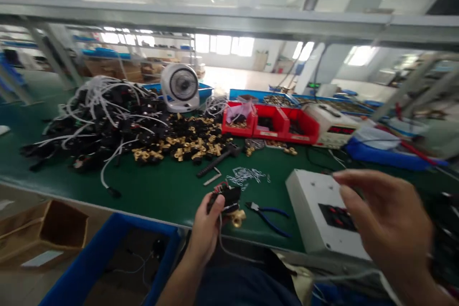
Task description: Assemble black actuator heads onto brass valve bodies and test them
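My left hand (206,222) is closed around a small black valve part with a brass fitting (231,203) and a thin white wire trailing down, held over the front edge of the green bench (161,191). My right hand (385,220) is raised above a white box with a black switch panel (322,215); its fingers are curled and blurred by motion, and nothing shows in them. Blue-handled pliers (268,214) lie just right of my left hand.
A big heap of black parts with white wires (96,119) and brass-fitted parts (190,141) covers the bench's left and middle. A small white fan (180,87), red bins (272,123), a white meter (332,126), loose metal clips (245,174), a black tool (217,160), a cardboard box (43,229) and a blue crate (107,258) surround them.
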A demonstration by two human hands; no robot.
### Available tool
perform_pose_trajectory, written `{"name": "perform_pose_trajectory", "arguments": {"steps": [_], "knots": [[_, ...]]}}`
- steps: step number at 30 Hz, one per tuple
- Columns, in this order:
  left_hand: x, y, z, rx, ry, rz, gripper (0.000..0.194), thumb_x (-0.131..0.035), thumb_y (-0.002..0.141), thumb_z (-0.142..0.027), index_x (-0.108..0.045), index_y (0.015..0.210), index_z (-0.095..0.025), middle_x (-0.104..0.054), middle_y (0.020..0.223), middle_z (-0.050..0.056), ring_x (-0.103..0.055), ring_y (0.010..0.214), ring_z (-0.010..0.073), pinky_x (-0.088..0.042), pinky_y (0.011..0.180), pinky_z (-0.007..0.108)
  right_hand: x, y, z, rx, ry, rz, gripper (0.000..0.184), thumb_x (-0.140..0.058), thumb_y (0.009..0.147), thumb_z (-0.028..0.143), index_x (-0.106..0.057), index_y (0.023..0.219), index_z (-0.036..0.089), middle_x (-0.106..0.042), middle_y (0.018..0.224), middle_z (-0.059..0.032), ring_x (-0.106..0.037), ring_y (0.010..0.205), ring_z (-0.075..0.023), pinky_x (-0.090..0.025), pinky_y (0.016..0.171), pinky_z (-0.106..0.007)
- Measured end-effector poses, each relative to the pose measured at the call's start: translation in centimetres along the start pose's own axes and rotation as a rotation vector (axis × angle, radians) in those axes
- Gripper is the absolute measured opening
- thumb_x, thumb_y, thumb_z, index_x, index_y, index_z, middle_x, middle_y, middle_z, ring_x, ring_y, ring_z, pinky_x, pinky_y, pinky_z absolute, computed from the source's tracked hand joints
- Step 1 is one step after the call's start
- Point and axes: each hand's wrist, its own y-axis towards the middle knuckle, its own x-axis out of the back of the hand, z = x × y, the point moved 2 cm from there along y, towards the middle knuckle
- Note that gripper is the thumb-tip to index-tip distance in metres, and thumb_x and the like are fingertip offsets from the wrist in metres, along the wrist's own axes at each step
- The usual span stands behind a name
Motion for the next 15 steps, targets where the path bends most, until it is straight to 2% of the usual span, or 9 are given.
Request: {"name": "perform_pose_trajectory", "arguments": {"steps": [1, 3, 5, 8, 11, 15], "knots": [[-0.2, -0.2, -0.5, 0.028, -0.032, 0.012, 0.069, -0.075, 0.079, -0.065, -0.057, 0.123, -0.015, -0.074, 0.115, 0.013, -0.075, 0.098, 0.0275, -0.06, 0.088, 0.04, 0.4, 0.9, -0.9, 0.005, -0.041, 0.042, 0.037, -0.073, 0.077, 0.055, -0.067, 0.1, 0.027, -0.07, 0.098, -0.0079, -0.068, 0.09, -0.0249, -0.057, 0.09, -0.046], [-0.5, -1.0, -1.5, 0.076, -0.116, 0.012, 0.071, -0.082, 0.075, -0.061, -0.061, 0.122, -0.012, -0.077, 0.106, 0.013, -0.076, 0.096, 0.0289, -0.061, 0.087, 0.041, 0.5, 3.3, -3.6, -0.125, -0.111, 0.144, 0.034, -0.067, 0.078, 0.049, -0.064, 0.1, 0.023, -0.071, 0.092, -0.0086, -0.068, 0.084, -0.0229, -0.057, 0.085, -0.043], [-0.9, -2.0, -2.6, 0.097, -0.165, 0.019, 0.068, -0.087, 0.071, -0.056, -0.066, 0.118, -0.012, -0.078, 0.1, 0.012, -0.077, 0.093, 0.0288, -0.063, 0.087, 0.04, 0.0, 5.3, -6.4, -0.19, -0.175, 0.219, 0.027, -0.068, 0.076, 0.044, -0.066, 0.091, 0.021, -0.072, 0.088, -0.009, -0.068, 0.081, -0.0237, -0.057, 0.083, -0.042], [-1.3, -3.6, -3.9, 0.092, -0.182, 0.039, 0.059, -0.086, 0.074, -0.054, -0.071, 0.115, -0.013, -0.079, 0.094, 0.009, -0.078, 0.087, 0.0261, -0.064, 0.084, 0.036, -1.3, 5.9, -9.2, -0.24, -0.213, 0.377, 0.025, -0.068, 0.076, 0.045, -0.069, 0.078, 0.02, -0.073, 0.079, -0.0072, -0.068, 0.077, -0.025, -0.055, 0.079, -0.04], [-1.7, -4.6, -4.5, 0.091, -0.175, 0.062, 0.056, -0.085, 0.075, -0.055, -0.073, 0.112, -0.014, -0.08, 0.094, 0.009, -0.078, 0.081, 0.0241, -0.065, 0.075, 0.032, -2.2, 4.9, -10.0, -0.244, -0.215, 0.468, 0.027, -0.063, 0.079, 0.047, -0.07, 0.073, 0.021, -0.074, 0.077, -0.0058, -0.068, 0.078, -0.0246, -0.053, 0.077, -0.036], [-2.2, -5.0, -4.7, 0.072, -0.166, 0.125, 0.058, -0.085, 0.074, -0.056, -0.072, 0.111, -0.014, -0.079, 0.087, 0.007, -0.078, 0.075, 0.0232, -0.065, 0.07, 0.03, -2.6, 4.1, -10.2, -0.216, -0.233, 0.49, 0.031, -0.063, 0.079, 0.051, -0.071, 0.072, 0.022, -0.072, 0.076, -0.0048, -0.064, 0.073, -0.0232, -0.048, 0.07, -0.034]]}}
